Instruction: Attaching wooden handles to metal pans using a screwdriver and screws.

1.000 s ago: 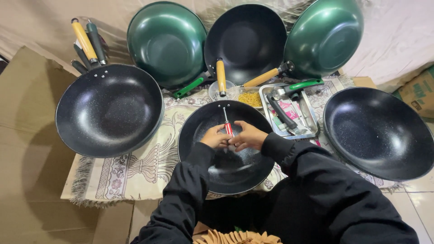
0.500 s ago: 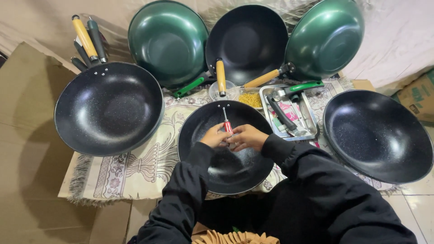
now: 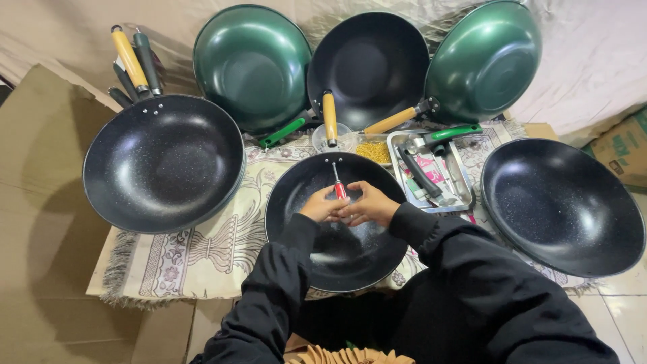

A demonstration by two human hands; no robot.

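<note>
A soft beige cloth (image 3: 593,61) is hung or draped along the back, with folds seen in it. Flat brown cardboard (image 3: 40,222) is spread over the floor on the left, and a patterned mat with a fringe (image 3: 195,259) is laid on top of it. Pale floor tiles (image 3: 623,313) are seen at the lower right, and a cardboard box (image 3: 623,145) is set by the right edge.

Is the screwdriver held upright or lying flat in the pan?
Tilted: both hands hold the screwdriver, tip at the black pan's far wall.
</note>
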